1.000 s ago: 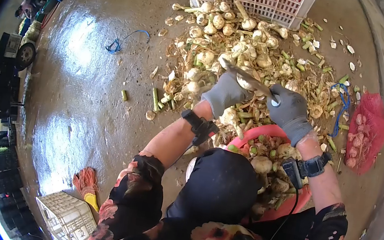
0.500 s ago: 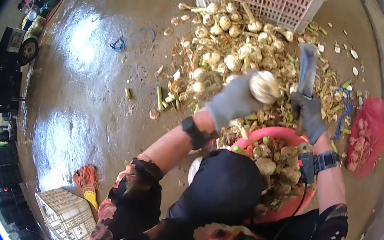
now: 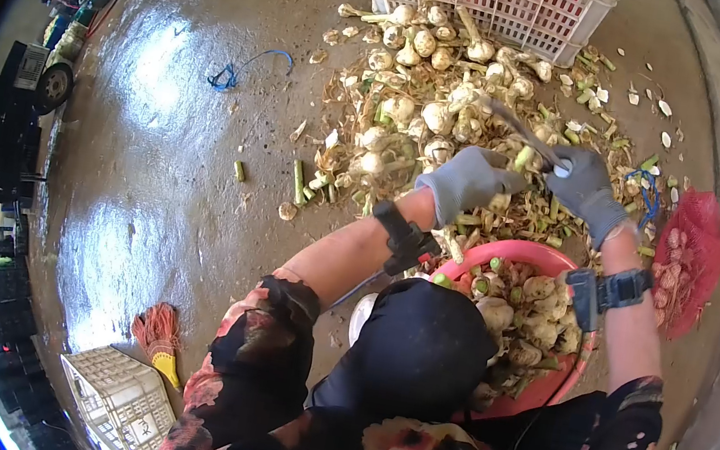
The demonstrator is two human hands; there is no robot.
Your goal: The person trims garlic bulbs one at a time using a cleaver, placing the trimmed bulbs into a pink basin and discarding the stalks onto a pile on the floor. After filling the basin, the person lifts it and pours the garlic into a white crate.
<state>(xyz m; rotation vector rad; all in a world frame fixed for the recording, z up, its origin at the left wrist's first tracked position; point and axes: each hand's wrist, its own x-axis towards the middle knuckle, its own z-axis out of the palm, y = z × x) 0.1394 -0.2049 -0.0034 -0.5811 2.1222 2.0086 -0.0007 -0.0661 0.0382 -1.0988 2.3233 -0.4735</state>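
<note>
My left hand [image 3: 472, 184], in a grey glove, is closed over the garlic pile with its back turned up. Whatever its fingers hold is hidden beneath them; a short green stem piece [image 3: 523, 159] shows by the fingertips. To its right, my gloved right hand [image 3: 588, 188] is wrapped round a knife, the blade [image 3: 517, 126] pointing up-left across the pile. A small white spot shows at this hand's fingers, too small to name. Garlic bulbs [image 3: 438, 117] with stems lie in front of both hands. Below them, a pink basin [image 3: 479, 255] contains trimmed garlic bulbs [image 3: 546, 302].
A white crate [image 3: 489, 5] stands behind the pile. At right lie a red mesh bag [image 3: 693, 264] and blue string [image 3: 646, 190]. Cut stems [image 3: 299, 182] are scattered on the wet floor [image 3: 153, 221]. A broom [image 3: 160, 342] and another crate [image 3: 120, 399] are at lower left.
The garlic bulb seen in my left hand is out of sight, and that hand has turned over and lowered slightly. The knife has swung from upright to pointing left.
</note>
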